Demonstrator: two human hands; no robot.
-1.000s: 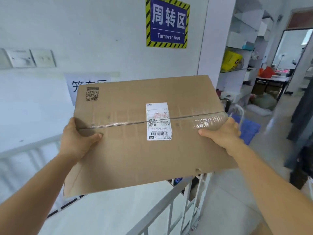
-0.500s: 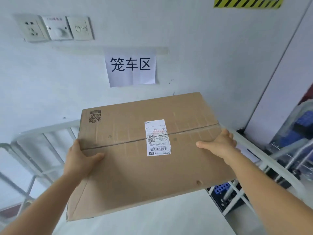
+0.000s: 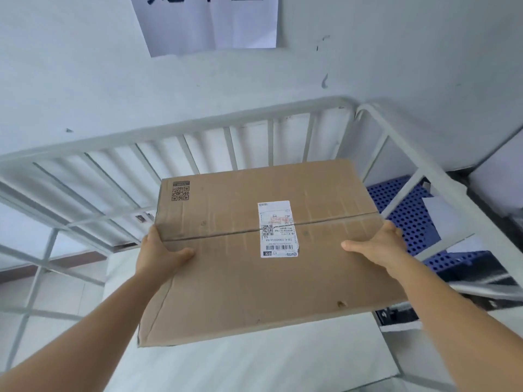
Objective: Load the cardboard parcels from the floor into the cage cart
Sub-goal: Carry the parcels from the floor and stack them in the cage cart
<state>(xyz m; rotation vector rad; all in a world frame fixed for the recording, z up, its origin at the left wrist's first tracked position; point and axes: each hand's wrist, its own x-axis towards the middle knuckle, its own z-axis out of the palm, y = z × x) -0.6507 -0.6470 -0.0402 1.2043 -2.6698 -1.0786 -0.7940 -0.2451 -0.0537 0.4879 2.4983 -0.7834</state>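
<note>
- Both hands carry the cardboard parcel point(image 3: 268, 250): our left hand point(image 3: 158, 254) grips its 9 o'clock edge with the thumb laid over the top face, and our right hand point(image 3: 379, 247) grips the 3 o'clock edge the same way. The fingers of both hands are hidden beneath the box.
- We find the parcel held clear of any surface, roughly level, inside the top rail of the cage cart point(image 3: 283, 113). The barred back wall stands at 12 o'clock and a side wall at 2 o'clock.
- A white shipping label point(image 3: 277, 229) straddles the taped centre seam. A printed code point(image 3: 180, 190) sits at the 10 o'clock corner of the top face.
- A pale flat surface point(image 3: 254, 360) lies below the parcel at 6 o'clock. We cannot tell whether it is the cart's deck or a sheet laid on it.
- A paper sign point(image 3: 209, 24) hangs on the wall at 12 o'clock. A blue perforated pallet point(image 3: 407, 216) shows through the bars at 3 o'clock.
- Our judgement: the step in hand is lowering the parcel into place. We should keep it level, set it square toward the back corner, keep its corners clear of the bars, and draw the fingers out from underneath only once the weight is borne.
</note>
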